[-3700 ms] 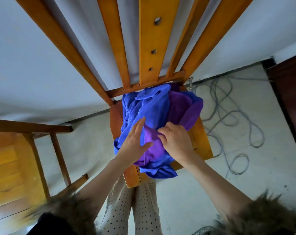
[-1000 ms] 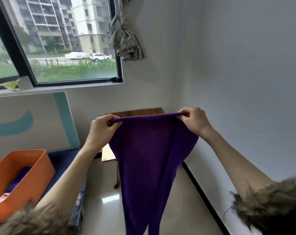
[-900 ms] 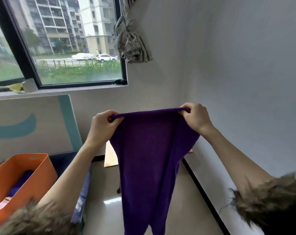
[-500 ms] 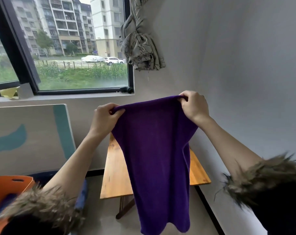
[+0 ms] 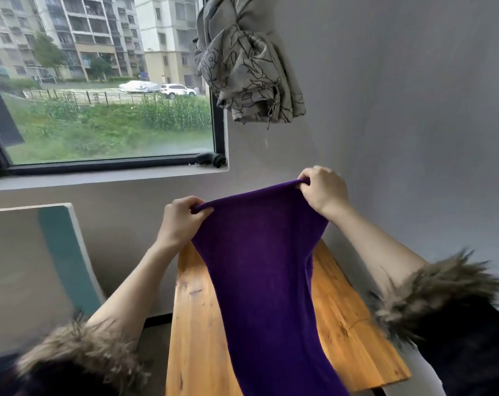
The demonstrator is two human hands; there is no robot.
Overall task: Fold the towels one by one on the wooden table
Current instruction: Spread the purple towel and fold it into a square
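Note:
A purple towel (image 5: 266, 275) hangs by its top edge over the wooden table (image 5: 354, 330). My left hand (image 5: 182, 220) pinches the towel's left top corner. My right hand (image 5: 324, 190) grips the right top corner, a little higher. The cloth drops down in front of me and covers the middle of the tabletop. Its lower end runs out of view at the bottom.
The table stands in the corner against grey walls. A window (image 5: 105, 81) with a dark frame is at the upper left, a knotted patterned curtain (image 5: 248, 61) beside it. A white and teal board (image 5: 42, 261) leans at the left.
I took the purple towel from a pile on a chair and turned to the table. In the last second the table has come closer and both hands have lifted the towel higher.

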